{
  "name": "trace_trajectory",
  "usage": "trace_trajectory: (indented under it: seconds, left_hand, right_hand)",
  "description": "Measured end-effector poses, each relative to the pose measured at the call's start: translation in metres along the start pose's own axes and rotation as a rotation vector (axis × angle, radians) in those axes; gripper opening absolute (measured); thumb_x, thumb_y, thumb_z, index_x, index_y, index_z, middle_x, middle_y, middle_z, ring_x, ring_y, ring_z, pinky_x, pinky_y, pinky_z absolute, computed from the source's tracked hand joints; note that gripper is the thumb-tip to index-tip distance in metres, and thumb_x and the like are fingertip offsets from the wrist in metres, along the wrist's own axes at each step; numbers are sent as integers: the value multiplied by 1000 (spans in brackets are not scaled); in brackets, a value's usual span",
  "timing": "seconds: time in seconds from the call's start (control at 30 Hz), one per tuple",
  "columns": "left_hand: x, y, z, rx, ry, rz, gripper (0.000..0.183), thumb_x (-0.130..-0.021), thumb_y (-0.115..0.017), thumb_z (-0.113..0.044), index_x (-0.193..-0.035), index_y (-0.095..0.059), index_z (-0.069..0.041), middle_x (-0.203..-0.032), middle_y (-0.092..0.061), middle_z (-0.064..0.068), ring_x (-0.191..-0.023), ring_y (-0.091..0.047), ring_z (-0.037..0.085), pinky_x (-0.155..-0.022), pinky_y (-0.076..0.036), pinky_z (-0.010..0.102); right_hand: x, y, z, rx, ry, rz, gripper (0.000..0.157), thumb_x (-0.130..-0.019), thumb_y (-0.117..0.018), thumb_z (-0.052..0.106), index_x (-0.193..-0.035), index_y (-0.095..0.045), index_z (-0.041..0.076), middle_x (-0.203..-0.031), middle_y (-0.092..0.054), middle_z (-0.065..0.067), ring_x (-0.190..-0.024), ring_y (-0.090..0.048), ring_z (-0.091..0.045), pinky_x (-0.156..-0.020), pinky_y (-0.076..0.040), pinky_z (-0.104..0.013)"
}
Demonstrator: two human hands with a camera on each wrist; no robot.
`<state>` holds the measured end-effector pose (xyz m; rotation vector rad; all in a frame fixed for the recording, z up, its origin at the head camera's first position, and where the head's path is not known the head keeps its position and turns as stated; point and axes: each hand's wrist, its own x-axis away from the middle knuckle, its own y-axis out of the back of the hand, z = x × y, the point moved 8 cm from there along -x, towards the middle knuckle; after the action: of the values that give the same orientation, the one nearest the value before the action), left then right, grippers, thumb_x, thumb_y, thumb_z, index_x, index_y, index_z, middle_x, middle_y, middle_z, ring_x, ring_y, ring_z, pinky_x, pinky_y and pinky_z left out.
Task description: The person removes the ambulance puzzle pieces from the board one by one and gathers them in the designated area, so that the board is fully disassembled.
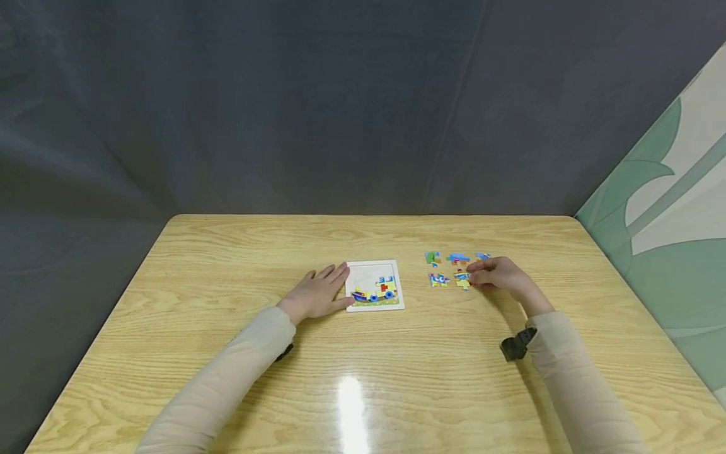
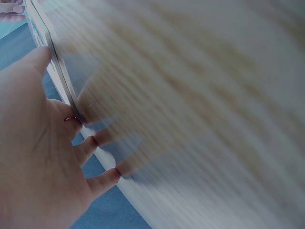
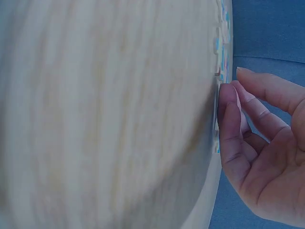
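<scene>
Left hand (image 1: 319,294): open, fingers spread, thumb and fingertips touching the left edge of the white frame (image 1: 365,273). Wrist view has fingertips along that edge. Frame lies flat on the table (image 1: 420,359), lower part filled with joined pieces (image 1: 374,297).

Right hand (image 1: 500,276): over the loose pieces (image 1: 438,280), right of the frame, in 2 rough rows. Fingers bent, thumb and index slightly apart in head view, tips beside or touching the nearest piece (image 1: 462,282); cannot tell whether it is pinched.
</scene>
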<state>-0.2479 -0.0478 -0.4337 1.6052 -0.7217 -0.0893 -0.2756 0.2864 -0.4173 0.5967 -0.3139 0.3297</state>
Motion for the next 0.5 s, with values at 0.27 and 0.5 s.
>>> trace_trajectory:
  seconds: [0.27, 0.5]
  left_hand:
    - [1, 0, -1, 6, -3, 0, 76, -98, -32, -60, -155, -10, -16, -163, -4, 0, -151, -11, 24, -120, -17, 55]
    - [1, 0, -1, 4, 0, 2, 76, -98, -31, -60, -155, -9, -16, -163, -3, -1, -151, -10, 24, -120, -16, 55]
  right_hand:
    - [1, 5, 16, 5, 23, -52, 46, -96, -55, 11, -133, -45, -13, -101, -63, -1, -81, -59, 4, -83, -56, -29]
    - [0, -6, 43, 33, 80, -81, 44, -96, -56, 13, -133, -49, -9, -99, -60, -1, -81, -57, -1, -80, -54, -27]
